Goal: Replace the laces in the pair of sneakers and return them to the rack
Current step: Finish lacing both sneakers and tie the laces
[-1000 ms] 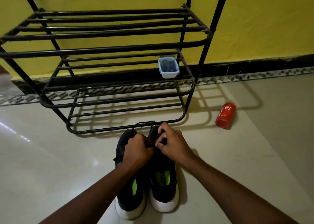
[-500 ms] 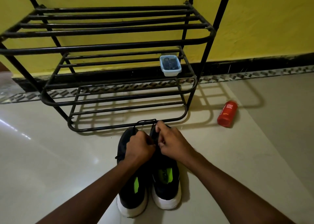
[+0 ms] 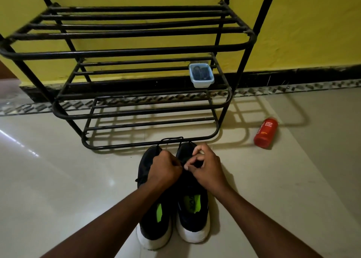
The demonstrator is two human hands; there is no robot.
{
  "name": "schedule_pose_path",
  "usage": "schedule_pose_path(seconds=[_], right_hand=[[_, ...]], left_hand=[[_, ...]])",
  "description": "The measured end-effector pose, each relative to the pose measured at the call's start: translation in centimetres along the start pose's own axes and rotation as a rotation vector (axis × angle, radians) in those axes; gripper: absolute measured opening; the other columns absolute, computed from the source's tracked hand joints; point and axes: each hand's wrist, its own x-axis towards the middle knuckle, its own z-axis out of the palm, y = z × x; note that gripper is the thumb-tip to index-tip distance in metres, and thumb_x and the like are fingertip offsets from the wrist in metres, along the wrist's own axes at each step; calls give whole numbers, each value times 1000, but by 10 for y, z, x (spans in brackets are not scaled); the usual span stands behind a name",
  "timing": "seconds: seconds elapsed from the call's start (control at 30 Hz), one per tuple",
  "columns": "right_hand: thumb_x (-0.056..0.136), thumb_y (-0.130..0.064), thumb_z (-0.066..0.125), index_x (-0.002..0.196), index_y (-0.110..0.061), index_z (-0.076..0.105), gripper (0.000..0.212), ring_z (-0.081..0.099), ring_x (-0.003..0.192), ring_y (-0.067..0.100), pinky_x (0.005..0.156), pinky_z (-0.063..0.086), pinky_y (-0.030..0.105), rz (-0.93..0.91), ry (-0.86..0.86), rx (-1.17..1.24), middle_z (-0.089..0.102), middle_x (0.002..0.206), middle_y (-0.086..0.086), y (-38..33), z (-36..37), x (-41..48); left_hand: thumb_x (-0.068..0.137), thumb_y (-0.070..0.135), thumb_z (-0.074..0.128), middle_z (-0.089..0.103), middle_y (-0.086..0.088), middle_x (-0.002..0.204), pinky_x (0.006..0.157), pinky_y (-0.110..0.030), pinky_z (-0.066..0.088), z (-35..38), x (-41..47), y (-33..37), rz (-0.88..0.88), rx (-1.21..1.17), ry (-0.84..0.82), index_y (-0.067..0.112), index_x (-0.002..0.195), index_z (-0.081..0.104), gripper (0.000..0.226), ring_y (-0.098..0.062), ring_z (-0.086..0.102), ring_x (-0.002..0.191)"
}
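On the floor, at the rack's front edge: a pair of black fabric sneakers with white soles and neon-green insoles (image 3: pixel 175 226) is set side by side, toes towards the rack, heels towards the person.
Left sneaker (image 3: pixel 154 224): partly covered by the left forearm; its toe lies just short of the lowest front rail.
Right sneaker (image 3: pixel 192 216): just beside the left one; its lacing area is covered by both hands.
Black lace (image 3: pixel 172 138): a thin flat loop is seen beyond the toes, lying against the lowest rail, with strands running back to the hands.
Left hand (image 3: pixel 165 168): fingers are curled tight, knuckles up, over the gap between the two sneakers; the black lace is gripped, though the fingertips are hidden.
Right hand (image 3: pixel 207 167): thumb and forefinger are bent together and the black lace is pinched over the right sneaker's forepart; the other fingers are curled.
Black tubular metal rack (image 3: pixel 125 52): three barred shelves are seen, standing against the yellow plastered wall (image 3: pixel 302 32).
Small translucent plastic box with a blue rim (image 3: pixel 202 84): placed at the right end of the middle shelf; dark contents cannot be identified.
Orange-red plastic bottle (image 3: pixel 265 132): lying on its side on the cream tiled floor (image 3: pixel 58 179), well right of the rack's front right corner.
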Motion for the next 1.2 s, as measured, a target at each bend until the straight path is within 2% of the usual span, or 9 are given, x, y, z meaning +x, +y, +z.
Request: schedule_pose_path(seconds=[0.27,0.4,0.53,0.63,0.8,0.97,1.1,1.13,1.2], right_hand=[[79,-4,75,96,-34,43,47,65,75,-4,63,48,12,-122,10,-147,72,77,-12,0,3,-4],[80,-10,80,103,-35,47,48,65,76,-11,66,43,1,-67,69,-137,73,77,-14,2,5,-9],[80,-10,80,104,-33,50,45,66,69,-8,66,51,9,-42,100,-125,72,76,-14,4,4,-7],[80,-9,79,106,-30,51,43,67,79,-6,71,51,10,-57,81,-87,72,86,-13,5,1,-11],[77,-27,79,90,-25,56,26,59,86,11,71,53,24,-192,184,-179,49,99,-7,15,1,-41],[78,-17,73,99,-23,62,25,60,91,5,80,54,28,-198,153,-162,53,103,-11,30,-1,-57],[81,-9,70,103,-20,61,26,60,99,12,85,52,30,-174,185,-165,53,107,-8,32,5,-61],[82,-9,69,104,-20,61,26,60,101,14,86,53,32,-166,187,-177,52,109,-8,31,6,-62],[82,-8,67,105,-19,60,26,59,102,18,86,53,35,-161,195,-195,51,110,-7,32,8,-63]], left_hand=[[91,22,68,70,-2,91,64,-24,50,5,5,-7,-1,-17,4,16,94,73,9,-9,64,78],[94,9,63,70,-5,102,73,-24,51,2,4,-6,75,23,-31,17,94,73,14,-16,67,89],[92,3,61,72,-9,101,80,-33,57,4,4,-7,157,137,-46,18,91,74,20,-23,69,89],[93,7,54,67,-14,104,78,-37,54,6,4,-4,194,231,-114,17,91,59,12,-30,67,91],[91,6,53,64,-19,102,70,-34,45,5,8,-2,185,299,-119,13,86,47,10,-35,65,95],[95,1,47,65,-9,85,51,-26,43,-11,-2,3,186,49,77,12,103,38,16,-21,62,69],[99,-7,33,62,-10,79,62,-37,49,-24,-2,6,193,-588,-47,19,94,35,27,-22,63,64],[100,-6,33,55,-9,78,61,-39,45,-24,-1,2,206,-623,-81,19,94,37,26,-20,55,61],[100,1,41,53,-6,81,61,-39,42,-28,5,-4,343,-328,-87,17,96,40,17,-20,51,66]])
